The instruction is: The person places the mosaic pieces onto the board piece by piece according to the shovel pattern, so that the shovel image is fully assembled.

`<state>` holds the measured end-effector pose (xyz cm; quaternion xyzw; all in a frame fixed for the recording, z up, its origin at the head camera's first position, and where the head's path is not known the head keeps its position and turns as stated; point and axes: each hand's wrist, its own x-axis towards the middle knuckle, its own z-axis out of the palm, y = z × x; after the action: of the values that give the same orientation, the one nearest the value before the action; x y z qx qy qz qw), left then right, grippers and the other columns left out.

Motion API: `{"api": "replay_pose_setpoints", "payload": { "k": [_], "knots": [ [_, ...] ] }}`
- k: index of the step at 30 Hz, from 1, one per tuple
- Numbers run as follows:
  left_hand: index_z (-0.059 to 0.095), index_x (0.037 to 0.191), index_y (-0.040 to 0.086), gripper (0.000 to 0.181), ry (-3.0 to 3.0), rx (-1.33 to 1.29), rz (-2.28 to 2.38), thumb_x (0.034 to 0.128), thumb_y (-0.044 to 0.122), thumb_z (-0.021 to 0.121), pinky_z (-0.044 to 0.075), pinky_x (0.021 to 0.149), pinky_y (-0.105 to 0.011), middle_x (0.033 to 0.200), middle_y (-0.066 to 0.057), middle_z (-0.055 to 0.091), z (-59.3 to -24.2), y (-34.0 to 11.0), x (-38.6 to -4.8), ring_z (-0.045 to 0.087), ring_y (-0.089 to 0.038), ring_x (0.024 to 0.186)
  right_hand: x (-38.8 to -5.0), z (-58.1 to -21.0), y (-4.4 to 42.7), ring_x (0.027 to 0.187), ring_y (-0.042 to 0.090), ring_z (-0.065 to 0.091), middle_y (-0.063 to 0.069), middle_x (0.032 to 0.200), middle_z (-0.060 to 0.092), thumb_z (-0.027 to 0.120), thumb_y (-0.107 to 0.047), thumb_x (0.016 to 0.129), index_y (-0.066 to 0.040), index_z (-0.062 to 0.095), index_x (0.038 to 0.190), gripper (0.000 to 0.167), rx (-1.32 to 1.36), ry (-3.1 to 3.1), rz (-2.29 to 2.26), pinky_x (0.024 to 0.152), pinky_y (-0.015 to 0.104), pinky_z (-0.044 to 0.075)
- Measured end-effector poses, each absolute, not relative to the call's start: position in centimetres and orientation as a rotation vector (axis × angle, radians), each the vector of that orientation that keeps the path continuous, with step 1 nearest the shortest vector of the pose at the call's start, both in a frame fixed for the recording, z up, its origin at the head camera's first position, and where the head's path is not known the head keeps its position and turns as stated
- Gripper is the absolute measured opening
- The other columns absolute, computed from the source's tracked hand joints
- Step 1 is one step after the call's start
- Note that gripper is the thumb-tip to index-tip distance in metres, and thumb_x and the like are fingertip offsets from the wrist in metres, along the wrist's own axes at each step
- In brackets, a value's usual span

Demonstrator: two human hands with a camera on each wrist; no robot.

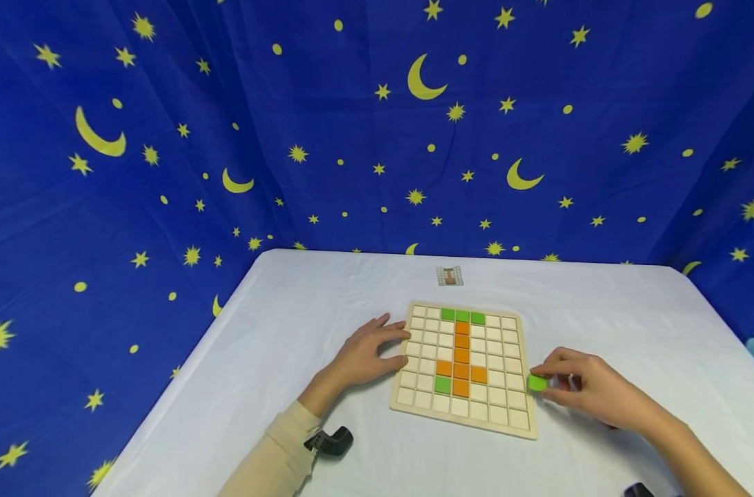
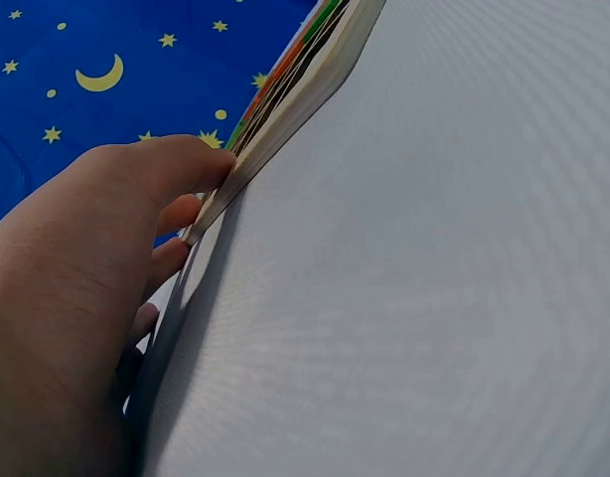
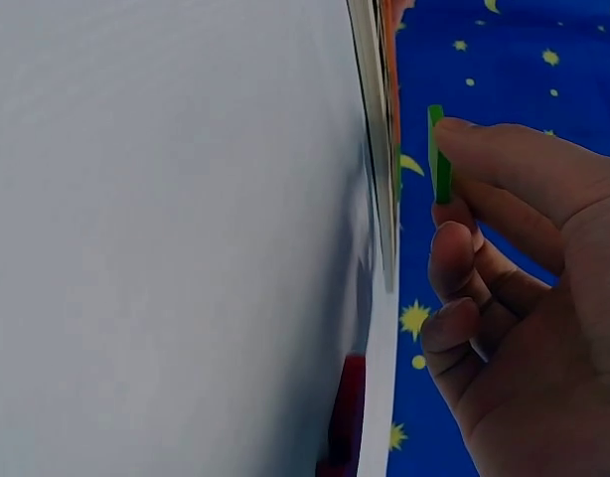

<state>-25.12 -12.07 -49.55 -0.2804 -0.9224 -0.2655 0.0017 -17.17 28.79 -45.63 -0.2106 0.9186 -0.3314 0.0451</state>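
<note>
A square wooden board [image 1: 528, 407] with a grid of mostly white tiles lies flat on the table. Orange tiles [image 1: 461, 355] make an upright column with one more on each side low down. Three green tiles [image 1: 463, 316] cross its top, and a single green tile [image 1: 442, 384] sits at the lower left of the column. My left hand [image 1: 367, 352] rests against the board's left edge, thumb and fingertips touching it. Just off the right edge, my right hand [image 1: 594, 388] pinches a loose green tile [image 3: 440, 154] between thumb and fingers, raised off the table in the right wrist view.
Behind the board, a small picture card [image 1: 450, 276] lies on the white-covered table [image 1: 327, 290]. Blue cloth [image 1: 364, 124] with moons and stars hangs around the back and sides. A dark red object [image 3: 347, 412] shows low in the right wrist view, its kind unclear.
</note>
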Motion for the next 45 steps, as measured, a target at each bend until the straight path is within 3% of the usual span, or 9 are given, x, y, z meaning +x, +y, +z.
{"api": "replay_pose_setpoints", "payload": {
  "k": [45],
  "knots": [
    [0.061,0.13,0.031,0.049,-2.881,-0.916,-0.838,0.0875,0.055,0.06,0.024,0.111,-0.049,0.144,0.015,0.043,-49.6,-12.2,-25.2,0.022,-0.018,0.142,-18.4,-45.4,23.5,0.07,0.007,0.052,-0.011,0.095,0.059,0.075,-0.03,0.084,-0.019,0.072,0.112,0.031,-0.904,2.656,-1.008,0.056,0.021,0.045]
  ]
}}
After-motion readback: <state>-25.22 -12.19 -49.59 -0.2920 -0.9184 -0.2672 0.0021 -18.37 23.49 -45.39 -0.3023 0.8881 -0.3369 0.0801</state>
